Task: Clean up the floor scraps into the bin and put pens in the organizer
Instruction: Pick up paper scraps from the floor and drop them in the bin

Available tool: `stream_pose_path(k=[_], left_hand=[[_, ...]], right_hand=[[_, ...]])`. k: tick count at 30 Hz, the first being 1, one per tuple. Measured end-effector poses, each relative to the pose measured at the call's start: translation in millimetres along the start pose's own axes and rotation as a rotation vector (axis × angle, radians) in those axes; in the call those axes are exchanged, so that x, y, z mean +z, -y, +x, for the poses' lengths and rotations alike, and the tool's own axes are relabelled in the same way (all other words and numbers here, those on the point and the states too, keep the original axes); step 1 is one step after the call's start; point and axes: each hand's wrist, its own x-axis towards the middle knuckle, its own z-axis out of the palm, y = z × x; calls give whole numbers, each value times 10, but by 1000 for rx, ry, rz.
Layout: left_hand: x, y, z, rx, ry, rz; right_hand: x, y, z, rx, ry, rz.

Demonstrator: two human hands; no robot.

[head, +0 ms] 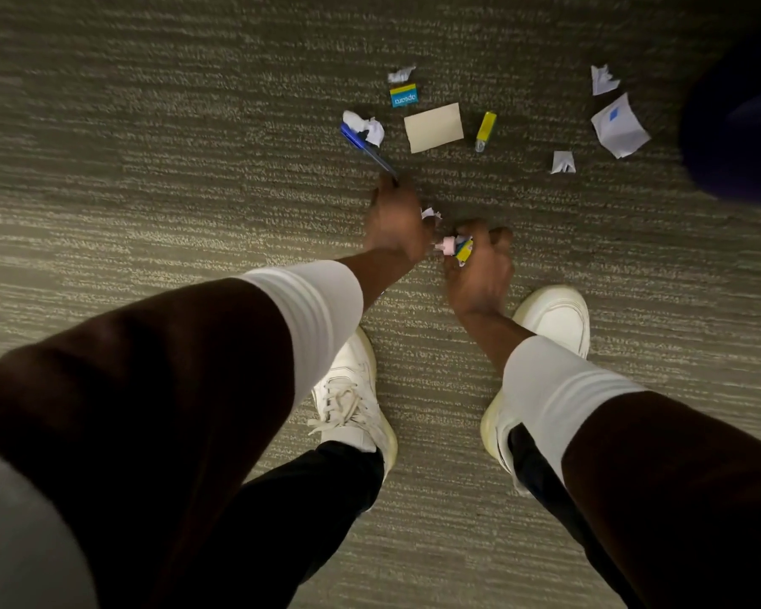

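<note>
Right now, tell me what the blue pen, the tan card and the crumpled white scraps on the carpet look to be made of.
Blue pen: likely glossy plastic; smooth, evenly coloured barrel, though blurred.
Tan card: probably matte paper or thin cardboard; flat, straight-edged, no shine.
White scraps, such as the large one: paper; creased and torn at the edges.
Carpet: looped textile, ribbed in rows.

Striped grey-beige carpet floor (150, 178) carried loose scraps: crumpled white paper bits (618, 125), a tan card (433, 127), teal/yellow wrapper (403, 95), yellow highlighter (486, 130) w/ clear cap, plus two white sneakers (352, 389) planted near the bottom
</note>
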Motion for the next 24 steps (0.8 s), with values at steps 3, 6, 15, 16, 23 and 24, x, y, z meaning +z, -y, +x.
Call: stream_pose_path(k=[3, 6, 15, 16, 23, 24], left_hand=[[17, -49, -14, 90, 1, 11], [2, -81, -10, 124, 17, 53], [-370, -283, -290, 43, -32, -7], [-434, -350, -359, 42, -33, -8], [-855, -1277, -923, 23, -71, -163], [-918, -1488, -997, 28, -87, -197]], right_hand=[[-60, -68, 40, 38, -7, 16], [-121, -122, 91, 57, -18, 50], [-782, -210, 72, 33, -16, 55], [-922, -206, 41, 19, -18, 52], [-2056, 5, -321, -44, -65, 83], [-2247, 61, -378, -60, -86, 99]])
